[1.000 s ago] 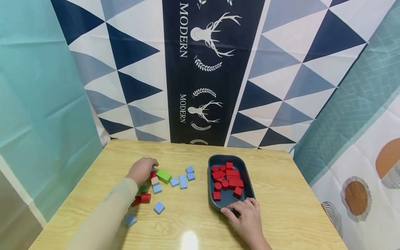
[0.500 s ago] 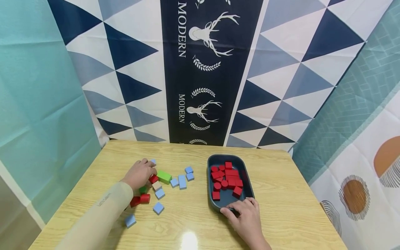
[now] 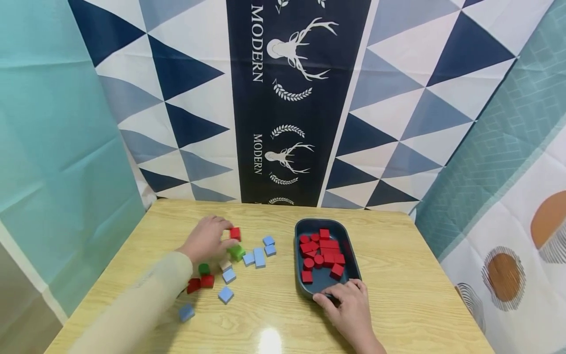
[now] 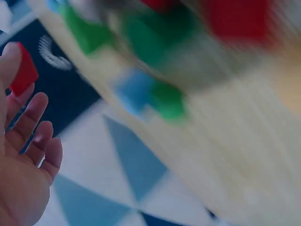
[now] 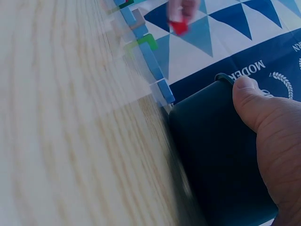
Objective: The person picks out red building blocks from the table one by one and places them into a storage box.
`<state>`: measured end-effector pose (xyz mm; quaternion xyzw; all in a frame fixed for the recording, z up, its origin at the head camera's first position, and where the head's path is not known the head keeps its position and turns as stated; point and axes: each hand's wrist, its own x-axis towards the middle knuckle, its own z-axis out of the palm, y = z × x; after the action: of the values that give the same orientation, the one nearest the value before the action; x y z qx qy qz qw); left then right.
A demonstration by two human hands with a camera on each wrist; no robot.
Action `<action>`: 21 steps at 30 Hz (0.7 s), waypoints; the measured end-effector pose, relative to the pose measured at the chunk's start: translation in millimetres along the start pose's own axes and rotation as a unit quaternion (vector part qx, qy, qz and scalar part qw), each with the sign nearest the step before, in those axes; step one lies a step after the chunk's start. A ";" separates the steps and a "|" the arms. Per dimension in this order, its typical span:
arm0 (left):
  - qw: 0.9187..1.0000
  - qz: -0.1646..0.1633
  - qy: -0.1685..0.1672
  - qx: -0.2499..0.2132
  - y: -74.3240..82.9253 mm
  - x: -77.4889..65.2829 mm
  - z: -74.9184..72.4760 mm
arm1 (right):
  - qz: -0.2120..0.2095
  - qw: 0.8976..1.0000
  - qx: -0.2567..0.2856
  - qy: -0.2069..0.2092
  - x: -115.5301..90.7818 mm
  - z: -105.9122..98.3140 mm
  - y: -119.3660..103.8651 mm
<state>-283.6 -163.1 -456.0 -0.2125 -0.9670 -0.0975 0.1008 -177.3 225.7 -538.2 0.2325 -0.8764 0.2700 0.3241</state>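
Observation:
My left hand (image 3: 207, 239) pinches a red block (image 3: 235, 234) between thumb and fingertips, lifted above the loose blocks. The left wrist view shows the same red block (image 4: 26, 70) between the thumb and forefinger, the other fingers loosely bent. Just beneath the hand lies a green block (image 3: 237, 253). My right hand (image 3: 349, 309) grips the near rim of a dark blue bin (image 3: 298, 290), its thumb hooked over the edge in the right wrist view. Several red blocks (image 3: 329, 244) of mixed shapes lie inside the bin.
Several blue blocks (image 3: 259, 257) lie between the left hand and the bin. Nearer the left forearm are two red blocks (image 3: 207, 281), a dark green block (image 3: 204, 269) and a blue block (image 3: 186, 312). A patterned cloth (image 3: 278, 98) hangs behind the wooden table (image 3: 398, 275).
The left hand has picked up a red block from the cluster, raised it and moved right. A pale block and a blue one beside it have shifted slightly. The right hand stays on the bin.

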 end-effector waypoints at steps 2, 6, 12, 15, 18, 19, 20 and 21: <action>1.000 0.020 -0.001 -0.022 31.4 12.6 0.5 | 0.000 1.000 -0.001 0.003 -0.1 -1.6 1.2; 0.994 0.103 -0.012 -0.027 101.6 33.7 11.5 | -0.005 1.000 -0.005 0.004 0.4 -2.3 1.4; 0.985 0.166 -0.051 0.010 174.3 52.7 39.7 | -0.009 1.000 -0.009 -0.002 0.2 -2.5 -0.7; 0.981 0.183 -0.053 0.039 192.2 60.6 52.7 | -0.006 1.000 -0.010 -0.005 -0.1 -3.9 -1.1; 0.979 0.188 -0.056 0.062 201.8 66.1 61.9 | -0.004 1.000 -0.010 -0.007 -0.4 -3.9 -1.1; 0.979 0.187 -0.057 0.065 203.6 67.5 64.3 | -0.004 1.000 -0.010 -0.007 -0.4 -4.0 -1.1; 0.979 0.184 -0.059 0.068 205.3 68.4 65.8 | -0.004 1.000 -0.010 -0.007 -0.3 -4.0 -1.0; 0.979 0.181 -0.062 0.073 206.8 69.5 67.8 | -0.005 1.000 -0.011 -0.007 -0.3 -4.0 -0.9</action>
<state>-266.7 64.0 -474.5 -0.3818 -0.9214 0.0061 0.0718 -174.8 227.7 -535.5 0.2347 -0.8806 0.2570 0.3216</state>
